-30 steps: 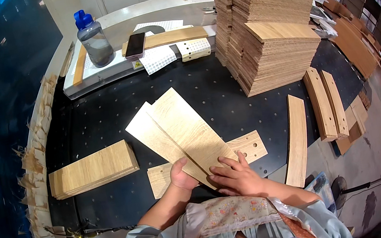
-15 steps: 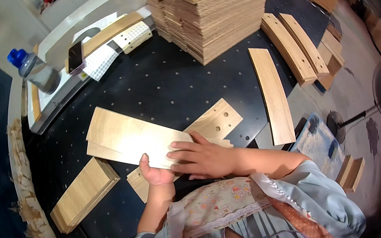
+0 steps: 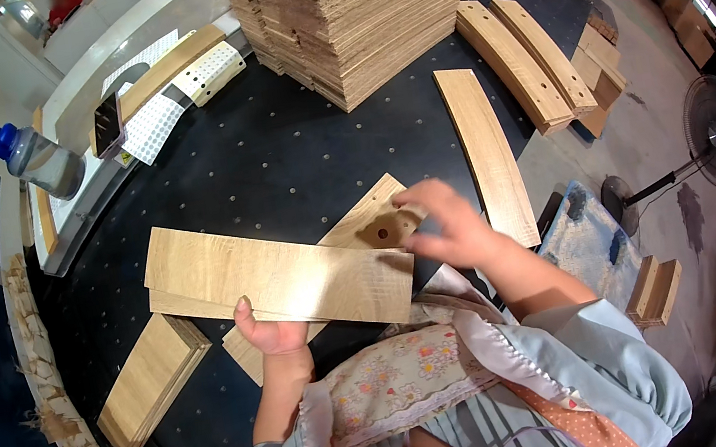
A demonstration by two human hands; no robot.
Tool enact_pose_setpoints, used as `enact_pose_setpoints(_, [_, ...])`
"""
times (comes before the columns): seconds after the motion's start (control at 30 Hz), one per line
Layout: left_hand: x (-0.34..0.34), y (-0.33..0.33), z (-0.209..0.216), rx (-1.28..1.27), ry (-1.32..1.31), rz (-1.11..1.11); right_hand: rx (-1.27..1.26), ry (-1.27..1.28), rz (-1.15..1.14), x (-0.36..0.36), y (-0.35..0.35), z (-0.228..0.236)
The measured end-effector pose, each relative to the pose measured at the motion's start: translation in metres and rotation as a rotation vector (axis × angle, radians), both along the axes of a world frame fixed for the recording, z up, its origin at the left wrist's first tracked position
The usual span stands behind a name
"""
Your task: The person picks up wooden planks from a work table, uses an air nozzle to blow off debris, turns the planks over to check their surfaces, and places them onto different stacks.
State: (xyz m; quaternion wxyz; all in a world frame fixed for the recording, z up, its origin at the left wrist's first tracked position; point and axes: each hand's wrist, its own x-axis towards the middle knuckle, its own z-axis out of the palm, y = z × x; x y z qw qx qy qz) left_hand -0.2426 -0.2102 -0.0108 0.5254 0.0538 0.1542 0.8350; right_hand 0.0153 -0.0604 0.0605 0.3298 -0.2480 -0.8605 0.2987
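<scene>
My left hand point(image 3: 274, 334) grips the near edge of two thin wooden boards point(image 3: 271, 271), thumb on top and the other fingers underneath. The boards overlap slightly fanned, the lower one showing along the near left edge. My right hand point(image 3: 452, 222) hovers at their right end, fingers bent and apart, with nothing visible in them. Beneath the held boards a drilled wooden board point(image 3: 366, 213) lies slantwise on the black table; dark holes show near its far right end. To the left rests a short stack of wooden boards point(image 3: 143, 382).
A tall stack of boards point(image 3: 391, 24) stands at the back. On the right lie a single board point(image 3: 489, 154) and two curved drilled pieces point(image 3: 517, 69). A water bottle point(image 3: 45, 167) and a phone point(image 3: 108, 125) are at back left. A fan point(image 3: 714, 133) stands beyond the table.
My right hand has come off the boards and moved right, uncovering their right end. My left hand keeps its grip. The whole view has shifted slightly.
</scene>
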Motion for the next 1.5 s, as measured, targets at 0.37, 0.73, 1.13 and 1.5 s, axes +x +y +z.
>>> enact_pose_setpoints(0.37, [0.0,0.001,-0.003,-0.033,-0.034,0.031,0.129,-0.449,0.25,-0.066,-0.06,0.008])
enact_pose_setpoints(0.73, [0.006,0.003,0.015,0.128,0.066,-0.023,-0.855,0.216,0.379,-0.03,-0.012,0.006])
enact_pose_setpoints(1.13, [-0.079,-0.029,0.196,0.081,0.858,-0.072,-1.514,0.572,0.763,-0.001,0.023,-0.013])
enact_pose_setpoints(1.5, [-0.081,-0.042,0.239,-0.361,1.036,-0.076,-1.654,0.543,0.855,-0.014,0.017,-0.03])
